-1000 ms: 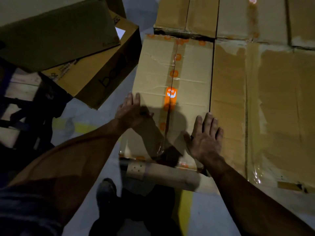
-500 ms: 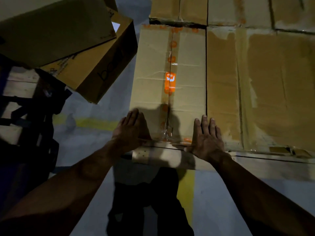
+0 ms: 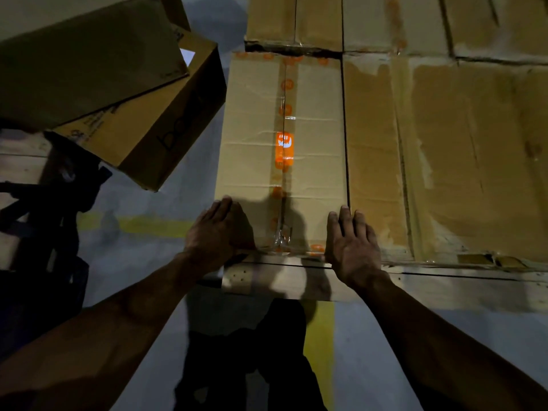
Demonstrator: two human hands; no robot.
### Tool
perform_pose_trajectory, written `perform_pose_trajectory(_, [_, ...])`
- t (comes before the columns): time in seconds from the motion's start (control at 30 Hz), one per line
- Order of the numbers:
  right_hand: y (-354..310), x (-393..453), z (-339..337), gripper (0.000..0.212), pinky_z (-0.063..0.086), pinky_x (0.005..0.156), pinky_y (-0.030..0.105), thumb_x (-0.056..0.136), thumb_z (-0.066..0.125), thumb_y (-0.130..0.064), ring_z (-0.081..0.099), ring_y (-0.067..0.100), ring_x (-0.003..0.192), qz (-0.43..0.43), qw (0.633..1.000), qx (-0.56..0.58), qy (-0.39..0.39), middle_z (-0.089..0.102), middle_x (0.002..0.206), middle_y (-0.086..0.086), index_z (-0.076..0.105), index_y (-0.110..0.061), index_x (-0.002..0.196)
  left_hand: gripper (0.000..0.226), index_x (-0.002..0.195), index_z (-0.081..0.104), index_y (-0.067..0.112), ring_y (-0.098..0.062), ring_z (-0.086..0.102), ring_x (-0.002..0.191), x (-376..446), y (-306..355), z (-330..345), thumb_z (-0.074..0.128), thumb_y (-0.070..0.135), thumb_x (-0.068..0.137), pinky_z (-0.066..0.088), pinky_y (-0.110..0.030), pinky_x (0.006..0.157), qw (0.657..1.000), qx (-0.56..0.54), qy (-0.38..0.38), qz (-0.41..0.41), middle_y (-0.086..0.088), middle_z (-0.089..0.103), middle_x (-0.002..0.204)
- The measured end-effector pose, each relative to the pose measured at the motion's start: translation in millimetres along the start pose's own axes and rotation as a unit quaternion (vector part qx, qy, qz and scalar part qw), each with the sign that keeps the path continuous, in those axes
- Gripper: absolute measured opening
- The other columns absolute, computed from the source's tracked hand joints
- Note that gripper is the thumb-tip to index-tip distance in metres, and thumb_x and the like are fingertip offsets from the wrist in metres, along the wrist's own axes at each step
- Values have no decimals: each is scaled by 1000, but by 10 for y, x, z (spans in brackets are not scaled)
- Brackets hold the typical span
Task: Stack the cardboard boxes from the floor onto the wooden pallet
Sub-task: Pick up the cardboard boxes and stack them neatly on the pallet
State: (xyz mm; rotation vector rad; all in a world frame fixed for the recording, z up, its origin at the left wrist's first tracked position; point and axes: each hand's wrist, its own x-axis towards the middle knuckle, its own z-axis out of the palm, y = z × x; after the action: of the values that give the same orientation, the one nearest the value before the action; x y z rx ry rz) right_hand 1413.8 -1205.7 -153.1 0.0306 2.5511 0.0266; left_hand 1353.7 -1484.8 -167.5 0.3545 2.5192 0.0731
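Observation:
A cardboard box sealed with orange-printed tape (image 3: 252, 137) lies flat on the wooden pallet (image 3: 444, 289), at the left end of a row of boxes. My left hand (image 3: 218, 232) presses flat on the box's near left corner. My right hand (image 3: 353, 244) lies flat on its near right corner, fingers straight. To the right a larger brown box (image 3: 459, 161) sits flush against it. More boxes (image 3: 370, 22) fill the pallet behind.
Two cardboard boxes (image 3: 127, 120) sit tilted at the upper left, over another pallet (image 3: 17, 161) and a dark strap-like object (image 3: 50, 209). Grey floor with yellow lines (image 3: 320, 336) runs between. My dark trouser legs (image 3: 246, 366) stand at the pallet's near edge.
The taped box has slid away from me onto the pallet and now sits in line with its neighbours. Both hands have ended up at its near edge.

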Motion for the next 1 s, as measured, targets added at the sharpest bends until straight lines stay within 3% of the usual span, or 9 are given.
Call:
perform_pose_trajectory(0.23, [-12,16,-54,99,4,122,49,96,59,-42,-12,40,150,6,1000,3,-19,-17,163,15,-13,-13,156,97,159,-6,12,-25,-5,155,-61,39,-97,61,43,95,-1,-32,124,1000,-17,2,-1,-8,-9,168])
perform_pose_trajectory(0.33, [-21,43,-52,97,5,123,50,95,60,-30,-12,40,150,11,1000,10,-22,-17,164,15,-13,-14,156,99,159,2,11,-27,1,155,-88,48,-104,70,34,90,6,-35,126,995,-98,18,-6,-10,0,168])
perform_pose_trajectory(0.43, [-28,17,-113,91,5,121,50,97,55,-33,-13,41,150,7,998,45,-43,-18,164,15,-11,-13,157,93,159,4,11,-29,7,154,-109,131,-218,67,29,93,11,-36,125,998,-65,-4,-10,-11,2,168])
perform_pose_trajectory(0.5, [-42,-59,-173,85,9,121,49,99,50,-42,-9,39,151,6,993,95,-65,-13,165,14,-5,-15,158,82,158,17,12,-29,20,151,-127,211,-309,64,30,94,20,-38,123,999,-33,-18,-2,-11,15,165])
perform_pose_trajectory(0.57, [-57,-196,-264,82,19,120,45,97,53,-44,6,36,150,18,984,159,-73,3,165,12,6,-15,158,65,151,34,20,-24,37,140,-187,290,-394,62,38,95,32,-38,116,1000,-15,-7,24,-5,36,155])
perform_pose_trajectory(0.63, [-70,-385,-372,73,29,114,40,95,55,-42,25,32,144,31,974,218,-57,24,158,11,20,-15,154,65,150,35,20,-23,40,136,-342,399,-498,59,46,95,34,-36,112,1000,3,-8,23,-3,42,149])
perform_pose_trajectory(0.73, [-67,-778,-572,56,34,107,37,99,48,-39,37,31,136,78,957,280,-7,40,148,10,33,-15,147,73,155,25,14,-26,31,144,-618,548,-646,49,52,98,28,-39,116,1000,13,-5,17,-7,36,157])
perform_pose_trajectory(0.83, [-20,-1287,-730,59,38,106,38,98,50,-40,40,33,136,115,944,309,22,41,148,10,33,-14,148,75,156,26,13,-28,28,148,-958,680,-858,45,57,98,26,-42,118,1000,-2,20,18,-8,35,159])
perform_pose_trajectory(1.0, [111,-2357,-834,68,33,111,38,97,54,-44,33,32,141,221,898,373,73,37,154,12,31,-13,152,66,156,27,14,-32,23,150,-1627,931,-1210,45,47,102,18,-47,123,997,-19,61,35,-12,30,161])
